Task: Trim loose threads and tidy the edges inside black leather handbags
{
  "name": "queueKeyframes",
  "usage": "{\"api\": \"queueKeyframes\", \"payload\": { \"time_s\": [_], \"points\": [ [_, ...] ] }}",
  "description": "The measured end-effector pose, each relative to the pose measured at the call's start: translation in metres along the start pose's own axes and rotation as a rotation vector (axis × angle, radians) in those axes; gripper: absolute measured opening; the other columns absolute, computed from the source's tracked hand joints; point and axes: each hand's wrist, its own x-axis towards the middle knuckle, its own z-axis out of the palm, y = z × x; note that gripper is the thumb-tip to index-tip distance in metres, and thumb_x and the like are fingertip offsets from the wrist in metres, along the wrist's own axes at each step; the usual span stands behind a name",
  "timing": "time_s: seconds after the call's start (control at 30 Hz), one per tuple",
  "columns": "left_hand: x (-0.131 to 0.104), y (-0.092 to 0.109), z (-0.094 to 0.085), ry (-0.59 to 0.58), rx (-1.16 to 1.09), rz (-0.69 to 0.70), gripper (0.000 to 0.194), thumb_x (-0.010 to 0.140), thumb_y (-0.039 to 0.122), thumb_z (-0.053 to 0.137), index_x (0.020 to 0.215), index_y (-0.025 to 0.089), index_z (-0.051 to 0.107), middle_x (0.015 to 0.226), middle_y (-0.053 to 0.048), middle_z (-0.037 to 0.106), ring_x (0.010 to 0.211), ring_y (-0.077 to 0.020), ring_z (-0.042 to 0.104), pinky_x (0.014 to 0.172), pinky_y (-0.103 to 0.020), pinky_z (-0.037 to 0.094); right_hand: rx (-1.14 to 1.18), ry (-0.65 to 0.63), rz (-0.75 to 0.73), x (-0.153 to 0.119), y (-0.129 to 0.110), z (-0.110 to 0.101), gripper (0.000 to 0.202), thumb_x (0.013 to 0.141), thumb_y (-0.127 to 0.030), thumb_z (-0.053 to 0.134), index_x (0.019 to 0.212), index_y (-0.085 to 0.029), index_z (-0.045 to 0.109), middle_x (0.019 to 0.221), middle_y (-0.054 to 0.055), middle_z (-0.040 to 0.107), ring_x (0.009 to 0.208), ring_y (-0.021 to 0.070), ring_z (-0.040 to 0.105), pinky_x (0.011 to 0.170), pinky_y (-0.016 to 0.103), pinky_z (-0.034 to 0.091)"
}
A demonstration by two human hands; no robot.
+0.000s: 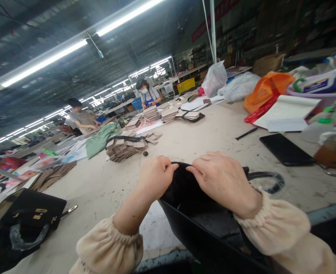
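Observation:
A black handbag [185, 224] stands tilted at the table's front edge, its mouth open toward me. My left hand [156, 175] pinches the far rim of the bag between thumb and fingers. A short way to the right, my right hand [217, 175] grips the same rim, thumb on the inner side. The bag's dark inside shows between and below my hands. Its handle [270, 182], wrapped in clear plastic, sticks out to the right beyond my right hand. The lower part of the bag is cut off by the frame.
At the left lies another black handbag [37, 209] with gold-coloured fittings. A bundle of brown pieces [125, 147] sits ahead. To the right are a black phone [286, 149], an open notebook [287, 110], a jar of brown liquid [335, 150] and an orange bag [267, 89]. Two co-workers stand farther back.

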Motion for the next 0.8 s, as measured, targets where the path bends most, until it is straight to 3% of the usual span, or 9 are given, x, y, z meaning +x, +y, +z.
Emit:
{"api": "queueKeyframes", "payload": {
  "time_s": [0.13, 0.27, 0.57, 0.8],
  "points": [
    [0.000, -0.001, -0.001, -0.007, -0.007, -0.008, 0.035, 0.082, 0.037, 0.052, 0.054, 0.017, 0.052, 0.058, 0.001, 0.054, 0.059, -0.0118, 0.045, 0.056, -0.025, 0.025, 0.000, -0.075, -0.016, -0.004, 0.014, -0.004, 0.030, 0.087, -0.045, 0.051, 0.078, -0.021, 0.065, 0.074, 0.003, 0.066, 0.073, 0.0195, 0.058, 0.077, 0.034, 0.033],
    [0.001, 0.000, -0.002, -0.021, -0.014, -0.027, 0.033, 0.082, 0.036, 0.052, 0.055, 0.017, 0.053, 0.060, 0.000, 0.055, 0.060, -0.0124, 0.046, 0.056, -0.025, 0.025, -0.026, -0.134, 0.018, -0.009, 0.035, -0.008, 0.032, 0.083, -0.050, 0.054, 0.094, -0.023, 0.067, 0.082, 0.004, 0.069, 0.078, 0.0206, 0.060, 0.072, 0.032, 0.036],
    [0.000, 0.001, -0.001, -0.008, 0.007, -0.039, 0.034, 0.082, 0.038, 0.051, 0.054, 0.018, 0.053, 0.058, 0.000, 0.055, 0.058, -0.0128, 0.045, 0.055, -0.025, 0.025, -0.011, -0.178, -0.004, -0.004, 0.040, -0.004, 0.029, 0.087, -0.042, 0.052, 0.070, -0.023, 0.066, 0.072, 0.001, 0.068, 0.073, 0.0184, 0.059, 0.078, 0.033, 0.037],
    [0.002, 0.003, -0.001, -0.002, 0.012, -0.050, 0.034, 0.081, 0.038, 0.052, 0.054, 0.018, 0.054, 0.058, 0.000, 0.056, 0.058, -0.0128, 0.046, 0.055, -0.025, 0.026, -0.023, -0.139, -0.020, -0.006, 0.035, -0.007, 0.027, 0.088, -0.040, 0.051, 0.078, -0.021, 0.066, 0.075, 0.002, 0.069, 0.072, 0.0180, 0.060, 0.093, 0.040, 0.031]
  ]
}}
